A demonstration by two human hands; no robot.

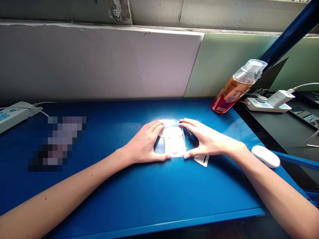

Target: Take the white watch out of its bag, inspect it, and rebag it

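Observation:
A small flat glossy rectangle (174,141), bright with glare, lies on the blue table (139,196) in the middle. My left hand (144,144) grips its left edge between thumb and fingers. My right hand (208,139) grips its right edge the same way. I cannot tell whether it is a phone or a clear film. A small white card (202,160) pokes out under my right hand.
An orange liquid spray bottle (235,88) leans at the back right. White power strips lie at the far left (12,116) and at the right (267,103) with a charger. A white oval case (265,156) rests by my right wrist. A blurred patch (56,142) covers something at left.

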